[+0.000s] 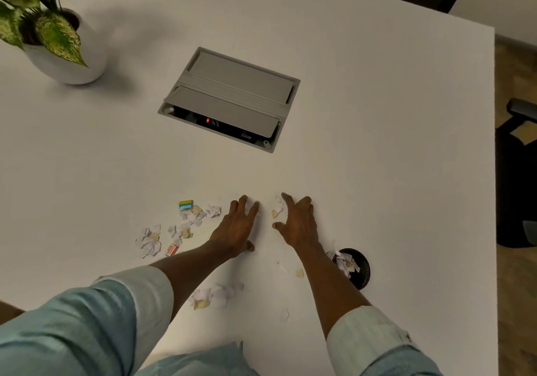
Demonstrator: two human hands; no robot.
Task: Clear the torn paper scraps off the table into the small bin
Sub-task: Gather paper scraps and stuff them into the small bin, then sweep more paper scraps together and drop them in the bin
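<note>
Torn paper scraps lie on the white table [377, 143]. A cluster of scraps [186, 224] sits left of my hands, with a blue and yellow piece [186, 204] at its far end. Another heap [215, 294] lies near my left forearm. My left hand [236, 227] rests flat with fingers spread, holding nothing. My right hand [297, 224] is open too, its fingers beside a few scraps [277, 208] that lie between the two hands. The small black bin [361, 269] stands right of my right wrist, with scraps [345, 262] inside it.
A grey cable hatch [232, 96] is set into the table beyond my hands. A potted plant [49, 32] in a white pot stands at the far left. The table's right edge runs close to the bin; a black chair [517, 183] is past it.
</note>
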